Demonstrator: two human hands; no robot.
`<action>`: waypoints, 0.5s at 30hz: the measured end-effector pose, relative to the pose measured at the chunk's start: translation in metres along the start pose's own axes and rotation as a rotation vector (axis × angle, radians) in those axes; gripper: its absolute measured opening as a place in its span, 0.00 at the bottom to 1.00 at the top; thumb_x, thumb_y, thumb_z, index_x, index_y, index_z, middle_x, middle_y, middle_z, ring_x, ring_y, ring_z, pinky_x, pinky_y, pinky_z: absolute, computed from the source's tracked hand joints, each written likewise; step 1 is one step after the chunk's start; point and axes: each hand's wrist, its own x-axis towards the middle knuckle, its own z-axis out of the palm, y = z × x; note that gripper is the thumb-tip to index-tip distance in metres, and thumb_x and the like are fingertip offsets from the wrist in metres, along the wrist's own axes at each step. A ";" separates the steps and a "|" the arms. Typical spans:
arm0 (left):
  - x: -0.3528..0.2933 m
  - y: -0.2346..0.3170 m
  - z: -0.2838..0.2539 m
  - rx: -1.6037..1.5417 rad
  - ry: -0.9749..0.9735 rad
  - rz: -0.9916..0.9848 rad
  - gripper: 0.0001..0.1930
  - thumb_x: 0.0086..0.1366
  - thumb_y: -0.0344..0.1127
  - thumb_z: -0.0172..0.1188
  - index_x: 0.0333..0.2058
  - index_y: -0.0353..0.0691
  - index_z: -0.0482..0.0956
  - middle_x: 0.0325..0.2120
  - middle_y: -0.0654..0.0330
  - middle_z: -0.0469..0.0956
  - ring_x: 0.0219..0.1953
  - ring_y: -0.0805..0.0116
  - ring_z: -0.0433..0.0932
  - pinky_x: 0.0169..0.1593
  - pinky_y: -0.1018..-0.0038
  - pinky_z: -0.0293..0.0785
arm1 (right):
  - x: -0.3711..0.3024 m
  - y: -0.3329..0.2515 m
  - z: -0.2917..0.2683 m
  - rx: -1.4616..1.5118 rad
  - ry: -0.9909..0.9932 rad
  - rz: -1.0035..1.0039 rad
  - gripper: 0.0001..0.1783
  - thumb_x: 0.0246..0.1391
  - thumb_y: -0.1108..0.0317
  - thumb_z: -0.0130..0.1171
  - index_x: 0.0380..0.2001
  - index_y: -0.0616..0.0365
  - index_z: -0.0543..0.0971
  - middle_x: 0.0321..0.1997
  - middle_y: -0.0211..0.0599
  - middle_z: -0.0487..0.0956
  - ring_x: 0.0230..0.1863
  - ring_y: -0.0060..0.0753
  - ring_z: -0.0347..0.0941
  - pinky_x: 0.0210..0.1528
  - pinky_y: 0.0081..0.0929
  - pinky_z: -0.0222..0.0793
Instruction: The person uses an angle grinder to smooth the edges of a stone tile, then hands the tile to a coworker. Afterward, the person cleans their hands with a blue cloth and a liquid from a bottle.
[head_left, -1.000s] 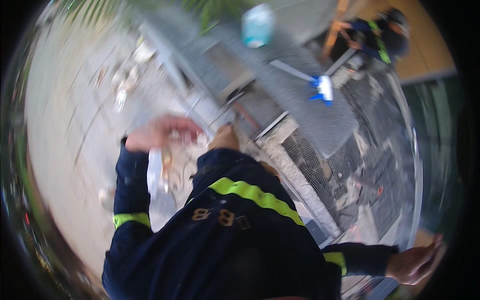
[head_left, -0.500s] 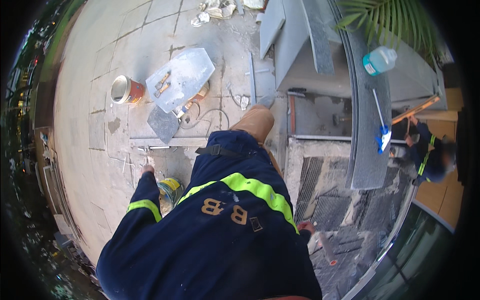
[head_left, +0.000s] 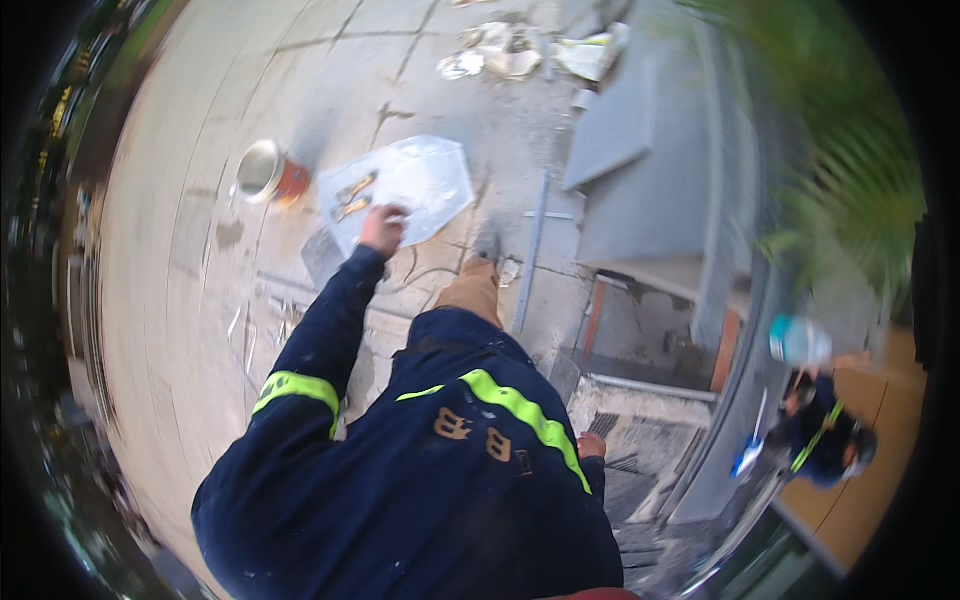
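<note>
1. Left hand: out front at the end of a long reach, over the near edge of a pale, many-sided slab. Fingers looked partly curled; blur hid whether it gripped anything or touched the slab, so cannot tell.
2. Two dark-and-yellow hand tools: lay on the left part of the slab, side by side and roughly parallel, apart from each other.
3. Key relation: the tools sat just ahead and to the left of the left hand. Their long axes slanted, near ends to the left, far ends to the right. The lower tool was closest to the knuckles; no clear contact seen.
4. Right hand: well apart from the tools, low beside the torso, above the rough patch of broken surface. Looked loosely curled; its palm was hidden, so cannot tell if it held anything. Left was clearly nearer the tools.
5. Around the slab: orange-red bucket to its left, dark tile at its near left edge, long grey strip on the paving to its right.
6. Far right: co-worker near a teal-and-clear bottle, both blurred.
</note>
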 end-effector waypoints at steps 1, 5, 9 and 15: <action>0.020 -0.030 0.014 -0.410 0.017 0.033 0.15 0.49 0.14 0.51 0.36 0.34 0.75 0.32 0.57 0.77 0.34 0.66 0.81 0.32 0.75 0.75 | 0.028 -0.024 -0.016 -0.076 -0.007 -0.091 0.20 0.33 0.76 0.67 0.36 0.62 0.79 0.25 0.36 0.79 0.24 0.30 0.74 0.29 0.26 0.70; 0.057 -0.017 -0.026 -0.247 0.108 -0.088 0.14 0.45 0.24 0.68 0.32 0.34 0.76 0.24 0.61 0.78 0.30 0.72 0.78 0.35 0.75 0.75 | 0.011 -0.256 0.043 -0.053 -0.001 -0.060 0.12 0.38 0.78 0.63 0.30 0.67 0.77 0.26 0.40 0.78 0.26 0.32 0.75 0.29 0.29 0.73; 0.033 -0.137 -0.050 0.121 0.128 -0.451 0.13 0.42 0.35 0.69 0.27 0.39 0.79 0.20 0.59 0.79 0.24 0.68 0.79 0.31 0.72 0.76 | 0.114 -0.407 0.037 -0.161 0.171 -0.285 0.08 0.44 0.82 0.57 0.31 0.70 0.75 0.26 0.43 0.78 0.26 0.35 0.77 0.29 0.29 0.77; -0.084 -0.244 -0.062 -0.364 0.495 -1.315 0.09 0.53 0.34 0.62 0.32 0.36 0.79 0.16 0.55 0.77 0.15 0.68 0.78 0.19 0.73 0.75 | 0.133 -0.660 0.107 -0.119 -0.086 -0.380 0.10 0.49 0.80 0.56 0.35 0.74 0.76 0.26 0.43 0.77 0.24 0.32 0.76 0.27 0.25 0.78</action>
